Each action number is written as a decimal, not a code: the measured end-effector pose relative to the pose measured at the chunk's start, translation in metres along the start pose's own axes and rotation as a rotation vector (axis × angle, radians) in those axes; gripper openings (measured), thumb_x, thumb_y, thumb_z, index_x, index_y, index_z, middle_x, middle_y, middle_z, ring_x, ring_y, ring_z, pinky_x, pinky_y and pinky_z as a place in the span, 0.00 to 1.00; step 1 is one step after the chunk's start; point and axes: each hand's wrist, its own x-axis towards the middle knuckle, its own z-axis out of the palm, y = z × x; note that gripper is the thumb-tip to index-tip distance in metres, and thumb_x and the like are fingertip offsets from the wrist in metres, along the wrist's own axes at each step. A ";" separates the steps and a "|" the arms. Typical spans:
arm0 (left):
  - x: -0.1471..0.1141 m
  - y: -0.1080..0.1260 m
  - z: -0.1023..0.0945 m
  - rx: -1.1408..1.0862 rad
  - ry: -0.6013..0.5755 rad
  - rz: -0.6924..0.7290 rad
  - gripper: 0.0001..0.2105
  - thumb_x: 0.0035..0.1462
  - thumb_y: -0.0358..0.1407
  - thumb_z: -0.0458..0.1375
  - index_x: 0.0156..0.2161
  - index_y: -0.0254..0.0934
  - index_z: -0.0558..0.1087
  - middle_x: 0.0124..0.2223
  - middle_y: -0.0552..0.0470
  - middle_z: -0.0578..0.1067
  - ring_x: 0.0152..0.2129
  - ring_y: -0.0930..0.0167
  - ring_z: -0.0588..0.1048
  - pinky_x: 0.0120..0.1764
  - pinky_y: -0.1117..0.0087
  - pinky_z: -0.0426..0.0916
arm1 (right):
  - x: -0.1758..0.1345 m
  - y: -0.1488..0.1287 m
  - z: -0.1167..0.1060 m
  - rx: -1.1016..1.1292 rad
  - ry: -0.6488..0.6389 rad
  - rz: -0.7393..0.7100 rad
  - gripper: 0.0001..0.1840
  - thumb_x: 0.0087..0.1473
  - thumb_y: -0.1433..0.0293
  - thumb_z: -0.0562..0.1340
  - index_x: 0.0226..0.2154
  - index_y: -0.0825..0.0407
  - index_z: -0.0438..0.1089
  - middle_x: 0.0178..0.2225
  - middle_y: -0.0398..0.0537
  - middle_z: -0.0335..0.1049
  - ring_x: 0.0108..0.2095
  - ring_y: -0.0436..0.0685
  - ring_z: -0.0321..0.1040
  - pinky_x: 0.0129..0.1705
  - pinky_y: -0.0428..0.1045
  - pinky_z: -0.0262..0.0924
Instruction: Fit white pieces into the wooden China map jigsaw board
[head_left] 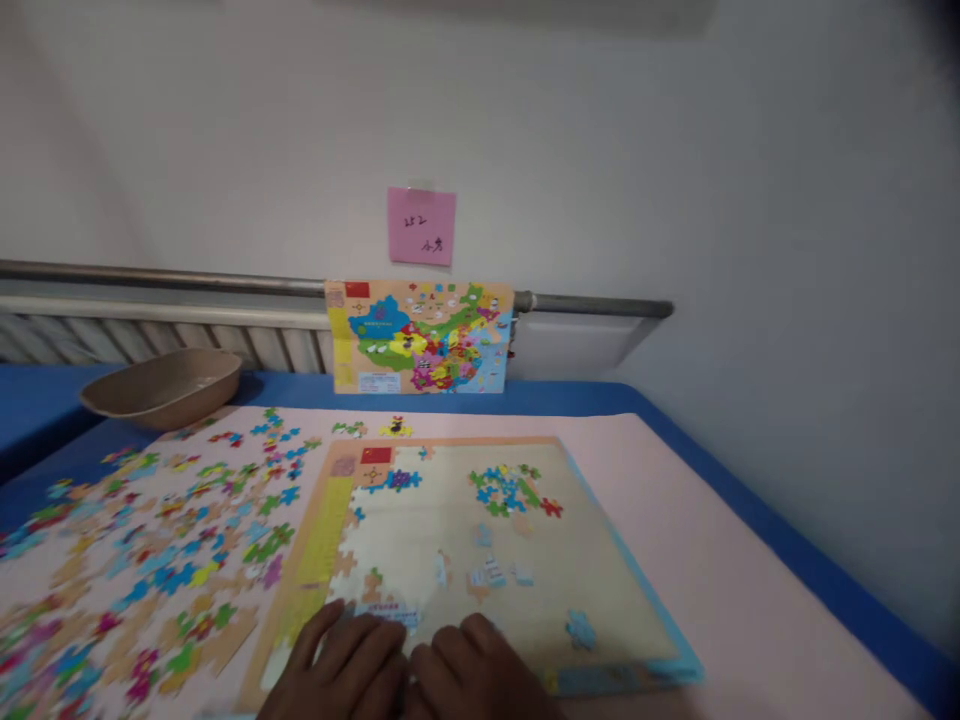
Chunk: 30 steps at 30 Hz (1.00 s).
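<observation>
My left hand (341,662) and my right hand (474,668) are side by side at the near edge of a jigsaw puzzle board (555,560), almost touching. Fingers on both are curled down, and whatever the fingertips hold is hidden from me. Just beyond them lies a joined white-and-blue puzzle section with printed text (386,612). Joined pieces (345,560) line the board's left side, beside a yellow strip. Loose pale pieces (491,570) lie mid-board, with a blue-and-green cluster (506,490) farther up. One light blue piece (580,630) rests at the lower right.
Many loose puzzle pieces (172,540) spread across the pink table cover (675,530) to the left. A brown basin (165,388) stands at the back left. A printed map picture (420,340) leans below a metal rail (150,275), under a pink note (421,228).
</observation>
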 end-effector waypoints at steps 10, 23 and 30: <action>0.000 0.014 0.004 -0.084 0.000 -0.204 0.12 0.75 0.32 0.50 0.47 0.41 0.77 0.48 0.53 0.82 0.46 0.67 0.76 0.63 0.59 0.63 | 0.010 0.006 -0.018 0.029 -0.074 0.000 0.07 0.64 0.72 0.63 0.32 0.53 0.73 0.43 0.47 0.81 0.46 0.60 0.72 0.42 0.57 0.64; 0.000 -0.008 -0.037 -0.258 0.079 -0.504 0.11 0.67 0.35 0.58 0.53 0.40 0.72 0.48 0.46 0.81 0.45 0.61 0.79 0.49 0.55 0.72 | 0.010 0.009 -0.019 0.064 -0.230 0.000 0.12 0.56 0.70 0.73 0.31 0.51 0.69 0.40 0.46 0.77 0.42 0.61 0.71 0.38 0.58 0.60; 0.004 -0.012 -0.040 -0.239 0.094 -0.519 0.07 0.69 0.35 0.57 0.50 0.41 0.73 0.47 0.48 0.82 0.44 0.62 0.79 0.49 0.56 0.69 | 0.013 0.011 -0.020 0.077 -0.234 -0.002 0.13 0.53 0.68 0.74 0.32 0.51 0.69 0.42 0.45 0.77 0.43 0.61 0.71 0.41 0.59 0.62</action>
